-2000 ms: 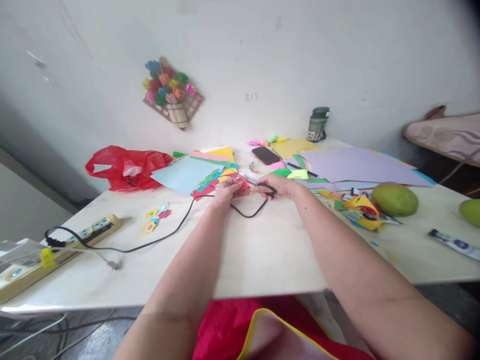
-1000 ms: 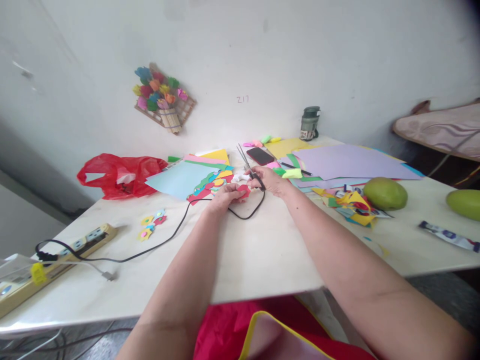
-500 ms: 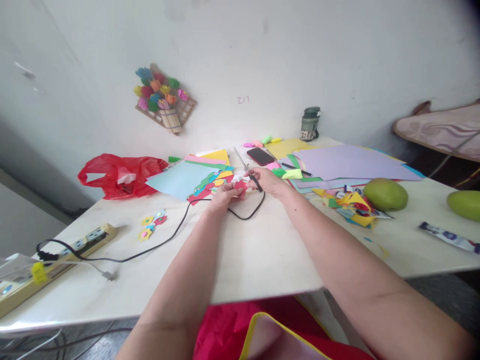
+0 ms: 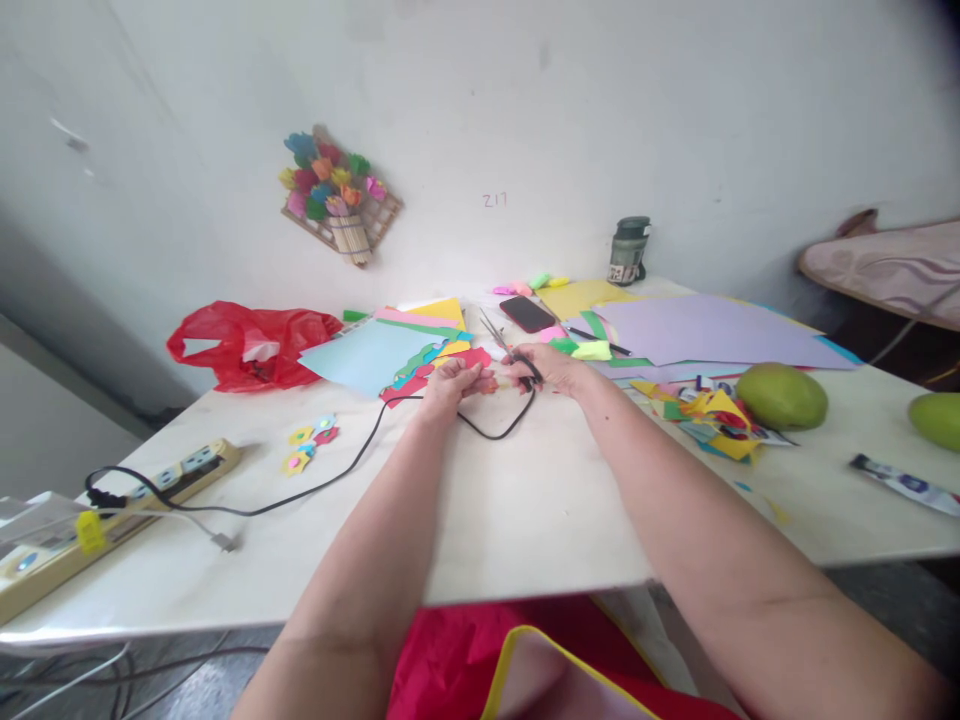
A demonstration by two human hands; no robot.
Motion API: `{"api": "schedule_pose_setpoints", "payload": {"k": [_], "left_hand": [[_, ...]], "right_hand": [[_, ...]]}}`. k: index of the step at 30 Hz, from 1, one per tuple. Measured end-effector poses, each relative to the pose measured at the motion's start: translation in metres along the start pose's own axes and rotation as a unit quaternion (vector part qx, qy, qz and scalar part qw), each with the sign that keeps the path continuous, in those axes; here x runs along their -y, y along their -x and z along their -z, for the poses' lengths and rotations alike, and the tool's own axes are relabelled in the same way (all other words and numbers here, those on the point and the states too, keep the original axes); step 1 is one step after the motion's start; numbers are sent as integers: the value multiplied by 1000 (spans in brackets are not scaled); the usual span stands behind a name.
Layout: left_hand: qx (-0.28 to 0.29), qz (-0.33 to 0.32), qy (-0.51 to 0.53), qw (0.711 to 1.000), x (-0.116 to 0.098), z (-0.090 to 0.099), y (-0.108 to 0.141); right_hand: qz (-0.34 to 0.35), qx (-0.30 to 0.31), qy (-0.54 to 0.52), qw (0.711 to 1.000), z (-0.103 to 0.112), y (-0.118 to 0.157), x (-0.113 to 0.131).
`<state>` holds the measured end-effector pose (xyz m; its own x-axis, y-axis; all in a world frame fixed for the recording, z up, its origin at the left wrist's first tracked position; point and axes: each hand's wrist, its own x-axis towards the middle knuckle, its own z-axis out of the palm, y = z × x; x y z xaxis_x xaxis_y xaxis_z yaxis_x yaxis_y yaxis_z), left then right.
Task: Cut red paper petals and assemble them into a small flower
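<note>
My right hand (image 4: 553,371) is closed around the dark handles of a pair of scissors (image 4: 496,331), whose metal blades point up and away to the left. Just left of it, my left hand (image 4: 451,389) has its fingers pinched together. What lies in that pinch is too small and blurred to make out, though a reddish bit shows near the fingertips. Behind the left hand lie cut paper shapes (image 4: 420,372) in red, green, blue and yellow. A black cable (image 4: 360,455) runs across the table and loops below both hands.
Paper flowers (image 4: 304,458) lie left, near a power strip (image 4: 191,465). A red plastic bag (image 4: 259,345) and blue paper (image 4: 360,355) sit behind. A phone (image 4: 527,314), purple paper (image 4: 697,325), paper scraps (image 4: 720,415), a green mango (image 4: 781,396) and a tube (image 4: 904,482) are rightward.
The red paper between my hands no longer shows clearly there; red paper now shows on the pile behind. My right hand and the scissors have shifted slightly right, and the view has moved a little.
</note>
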<state>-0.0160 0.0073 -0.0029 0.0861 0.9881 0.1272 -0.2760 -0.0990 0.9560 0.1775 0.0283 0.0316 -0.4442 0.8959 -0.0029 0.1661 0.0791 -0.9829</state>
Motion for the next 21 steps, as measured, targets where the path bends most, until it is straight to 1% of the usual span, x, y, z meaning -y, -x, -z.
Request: {"api": "schedule_pose_setpoints", "payload": {"k": [5, 10, 15, 21], "left_hand": [[-1, 9, 13, 1000, -2, 1, 0], [-14, -7, 32, 999, -2, 1, 1], [-17, -22, 68, 997, -2, 0, 1], [-16, -23, 75, 997, -4, -1, 2]], "right_hand": [[3, 66, 49, 997, 5, 6, 3], [14, 134, 80, 988, 7, 7, 4], [20, 145, 101, 984, 7, 3, -1], [27, 146, 130, 980, 7, -2, -7]]}}
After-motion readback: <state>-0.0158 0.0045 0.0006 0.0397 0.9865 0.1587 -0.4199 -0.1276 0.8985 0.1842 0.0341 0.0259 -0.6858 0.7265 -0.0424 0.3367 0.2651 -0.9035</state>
